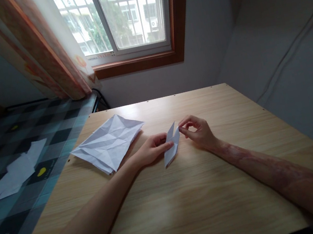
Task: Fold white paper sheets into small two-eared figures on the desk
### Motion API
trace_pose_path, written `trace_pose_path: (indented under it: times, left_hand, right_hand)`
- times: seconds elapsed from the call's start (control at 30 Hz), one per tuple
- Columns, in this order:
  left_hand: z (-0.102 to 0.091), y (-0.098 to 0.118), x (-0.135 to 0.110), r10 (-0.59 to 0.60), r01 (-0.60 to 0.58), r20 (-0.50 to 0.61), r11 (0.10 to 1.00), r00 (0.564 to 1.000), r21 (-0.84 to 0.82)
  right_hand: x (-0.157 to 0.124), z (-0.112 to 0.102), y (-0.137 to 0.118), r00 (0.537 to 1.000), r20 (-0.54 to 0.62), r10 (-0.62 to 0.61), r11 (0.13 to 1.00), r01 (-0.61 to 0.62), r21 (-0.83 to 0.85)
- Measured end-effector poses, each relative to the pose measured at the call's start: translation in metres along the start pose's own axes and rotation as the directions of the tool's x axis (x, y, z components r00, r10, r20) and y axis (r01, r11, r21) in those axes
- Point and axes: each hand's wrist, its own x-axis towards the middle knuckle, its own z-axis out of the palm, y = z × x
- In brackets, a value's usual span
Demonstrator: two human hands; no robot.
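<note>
A small white folded paper [171, 153] with two pointed flaps at its far end is held above the wooden table [172, 207]. My left hand [153, 149] grips its left side, thumb on top and fingers curled beneath. At the tip of the right flap, my right hand [197, 130] pinches the paper between thumb and forefinger. Left of my hands, several creased white sheets [110, 139] lie in a loose stack on the table; my left forearm passes close to their near edge.
On the left, a bed with a checked cover [53, 131] adjoins the table, with loose white papers [21, 173] on it. A window [132, 12] and an orange patterned curtain [50, 51] are beyond. A cable [290, 49] runs down the right wall.
</note>
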Motion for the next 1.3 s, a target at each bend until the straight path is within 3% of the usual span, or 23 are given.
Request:
trace_pose_path:
  times: [0.3, 0.67, 1.03, 1.3]
  left_hand:
    - [0.001, 0.006, -0.001, 0.041, -0.038, -0.022, 0.994, 0.999, 0.105]
    - [0.001, -0.002, 0.000, 0.058, -0.052, -0.021, 0.971, 0.998, 0.233]
    - [0.006, 0.008, -0.003, 0.100, -0.077, -0.070, 0.957, 0.993, 0.279]
    - [0.007, 0.013, -0.001, 0.122, -0.090, -0.106, 0.960, 0.987, 0.264]
  right_hand:
    - [0.000, -0.003, -0.002, 0.999, 0.044, -0.023, 0.999, 0.024, -0.038]
    - [0.000, 0.000, -0.002, 0.996, 0.040, 0.081, 0.994, -0.084, 0.073]
    - [0.002, 0.005, 0.005, 0.990, 0.024, 0.137, 0.976, -0.139, 0.169]
    - [0.001, 0.005, 0.012, 0.982, 0.102, 0.158, 0.967, -0.175, 0.183]
